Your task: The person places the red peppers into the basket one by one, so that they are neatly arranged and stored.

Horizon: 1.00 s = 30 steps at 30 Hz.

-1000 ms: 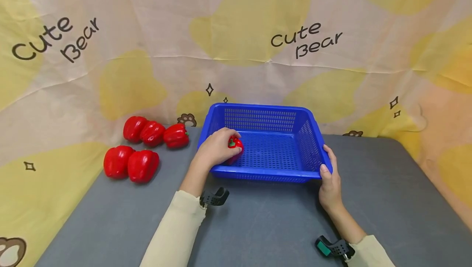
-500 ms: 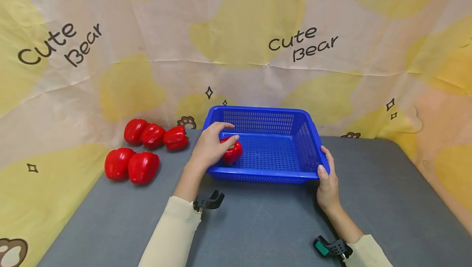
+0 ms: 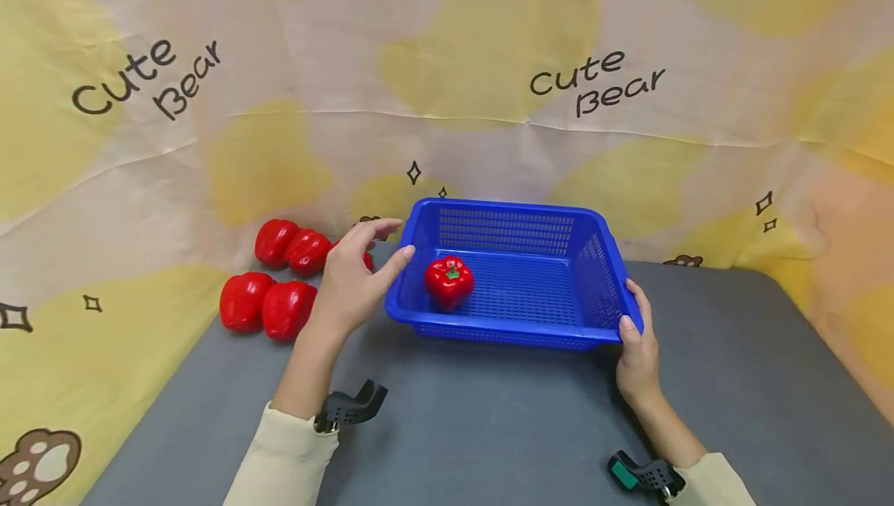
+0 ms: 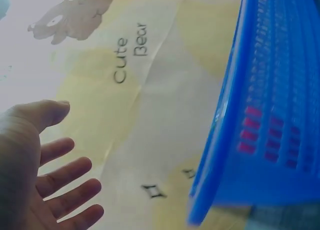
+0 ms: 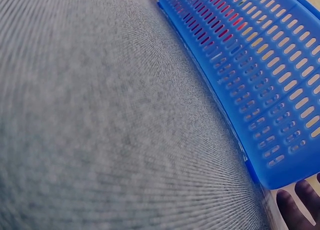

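A blue plastic basket (image 3: pixel 527 289) with slotted walls stands on the grey table. Inside it, at the left end, a red bell pepper (image 3: pixel 448 282) sits with its green stem showing. My right hand (image 3: pixel 637 358) grips the basket's right rim at the near corner, thumb on top. Just outside the left rim hovers my left hand (image 3: pixel 349 281), fingers spread and holding nothing. In the left wrist view, that hand (image 4: pixel 30 160) is apart from the basket (image 4: pixel 225 125). The right wrist view shows the basket's slotted side (image 5: pixel 265 84) and a few dark fingertips (image 5: pixel 292 210).
Left of the basket lie several more red bell peppers: two in front (image 3: pixel 246 302) and others behind (image 3: pixel 276 242), one partly hidden by my left hand. A printed cloth (image 3: pixel 475 48) hangs behind the grey table (image 3: pixel 489 413).
My left hand has let go of the bell pepper inside the basket and moved left, out over the rim, its fingers spreading. The right hand keeps its grip on the basket.
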Each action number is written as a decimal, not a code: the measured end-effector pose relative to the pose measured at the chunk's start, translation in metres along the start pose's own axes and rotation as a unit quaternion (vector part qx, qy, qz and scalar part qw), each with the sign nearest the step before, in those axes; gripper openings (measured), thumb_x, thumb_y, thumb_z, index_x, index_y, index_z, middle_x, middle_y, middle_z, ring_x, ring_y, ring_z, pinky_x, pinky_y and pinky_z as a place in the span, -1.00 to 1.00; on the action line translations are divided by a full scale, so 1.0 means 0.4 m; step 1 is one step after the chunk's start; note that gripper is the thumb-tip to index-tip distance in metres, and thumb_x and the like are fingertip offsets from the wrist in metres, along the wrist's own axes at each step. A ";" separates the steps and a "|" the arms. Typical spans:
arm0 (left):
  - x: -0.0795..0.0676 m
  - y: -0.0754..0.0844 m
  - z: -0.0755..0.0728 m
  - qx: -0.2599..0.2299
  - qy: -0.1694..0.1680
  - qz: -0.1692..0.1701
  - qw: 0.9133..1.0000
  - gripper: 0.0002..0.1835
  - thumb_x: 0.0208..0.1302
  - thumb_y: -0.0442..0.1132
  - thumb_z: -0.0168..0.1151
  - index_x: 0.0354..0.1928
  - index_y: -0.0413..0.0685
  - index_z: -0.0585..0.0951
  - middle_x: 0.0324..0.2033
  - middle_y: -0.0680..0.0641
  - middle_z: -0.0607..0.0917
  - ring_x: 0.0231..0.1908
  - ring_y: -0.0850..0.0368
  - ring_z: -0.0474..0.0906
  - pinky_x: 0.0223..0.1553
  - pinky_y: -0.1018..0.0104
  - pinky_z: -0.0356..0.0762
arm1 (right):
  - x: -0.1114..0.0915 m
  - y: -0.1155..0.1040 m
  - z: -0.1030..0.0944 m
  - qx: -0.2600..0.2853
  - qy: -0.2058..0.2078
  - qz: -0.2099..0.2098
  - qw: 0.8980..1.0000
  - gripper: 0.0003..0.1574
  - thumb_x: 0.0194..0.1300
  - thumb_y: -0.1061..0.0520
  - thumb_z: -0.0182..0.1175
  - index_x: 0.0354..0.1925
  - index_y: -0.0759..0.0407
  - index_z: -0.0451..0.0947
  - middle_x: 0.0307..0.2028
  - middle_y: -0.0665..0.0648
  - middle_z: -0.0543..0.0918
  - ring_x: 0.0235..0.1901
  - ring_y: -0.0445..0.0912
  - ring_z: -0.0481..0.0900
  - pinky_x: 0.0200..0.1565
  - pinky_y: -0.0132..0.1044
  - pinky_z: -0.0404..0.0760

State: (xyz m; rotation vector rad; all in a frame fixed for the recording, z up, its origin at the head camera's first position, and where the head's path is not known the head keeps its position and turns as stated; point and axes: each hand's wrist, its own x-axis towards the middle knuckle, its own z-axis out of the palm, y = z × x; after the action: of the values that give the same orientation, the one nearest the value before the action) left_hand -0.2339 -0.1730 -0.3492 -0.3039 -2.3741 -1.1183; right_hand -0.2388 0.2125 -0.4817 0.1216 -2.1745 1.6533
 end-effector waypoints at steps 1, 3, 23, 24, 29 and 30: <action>-0.005 -0.003 -0.011 0.009 0.001 -0.001 1.000 -0.45 0.26 -0.07 0.40 0.29 0.02 0.55 0.17 -0.08 0.66 0.18 -0.04 0.58 0.15 -0.09 0.64 | -0.001 0.001 -0.003 -0.001 0.002 -0.001 1.000 -0.27 0.47 0.02 -0.27 0.56 -0.16 0.09 0.49 0.20 0.27 0.22 -0.36 0.33 0.16 -0.57 0.31; -0.014 -0.012 -0.035 0.026 0.005 0.000 1.000 -0.44 0.27 -0.09 0.40 0.30 0.03 0.54 0.18 -0.09 0.65 0.18 -0.05 0.59 0.12 -0.13 0.65 | -0.003 0.003 -0.007 -0.001 0.006 -0.001 1.000 -0.27 0.47 0.01 -0.27 0.56 -0.17 0.09 0.46 0.17 0.30 0.20 -0.35 0.34 0.14 -0.61 0.32; -0.060 -0.111 -0.183 0.109 0.077 -0.093 0.987 -0.42 0.32 -0.04 0.31 0.35 0.03 0.47 0.22 -0.15 0.59 0.14 -0.12 0.56 0.04 -0.07 0.60 | -0.008 0.001 -0.021 0.016 -0.001 0.001 1.000 -0.28 0.49 -0.03 -0.26 0.57 -0.16 0.08 0.42 0.08 0.30 0.17 -0.27 0.38 0.07 -0.69 0.38; -0.062 -0.116 -0.187 0.116 0.068 -0.106 0.985 -0.40 0.33 -0.02 0.30 0.37 0.02 0.45 0.24 -0.17 0.57 0.16 -0.16 0.54 0.05 -0.12 0.59 | -0.008 0.002 -0.019 0.017 -0.003 0.000 1.000 -0.28 0.49 -0.03 -0.26 0.56 -0.16 0.08 0.42 0.10 0.31 0.17 -0.26 0.38 0.07 -0.69 0.38; -0.071 -0.150 -0.200 0.135 0.008 -0.191 0.972 -0.24 0.36 0.09 0.22 0.50 -0.04 0.28 0.36 -0.30 0.41 0.30 -0.31 0.38 0.15 -0.34 0.54 | -0.004 0.000 -0.008 0.014 -0.013 0.002 1.000 -0.28 0.49 -0.04 -0.26 0.57 -0.20 0.07 0.46 0.16 0.27 0.19 -0.29 0.37 0.08 -0.71 0.38; -0.071 -0.159 -0.201 0.138 -0.003 -0.206 0.969 -0.22 0.36 0.11 0.22 0.51 -0.05 0.26 0.37 -0.32 0.39 0.32 -0.32 0.35 0.15 -0.35 0.53 | -0.003 -0.001 -0.006 0.012 -0.015 0.003 1.000 -0.28 0.49 -0.04 -0.26 0.57 -0.21 0.06 0.48 0.17 0.26 0.19 -0.29 0.37 0.09 -0.72 0.38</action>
State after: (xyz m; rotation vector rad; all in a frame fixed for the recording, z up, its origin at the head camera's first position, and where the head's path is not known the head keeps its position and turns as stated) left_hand -0.2076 -0.2750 -0.3626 0.2977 -2.6280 -0.9332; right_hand -0.2367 0.2144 -0.4812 0.1479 -2.1788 1.6926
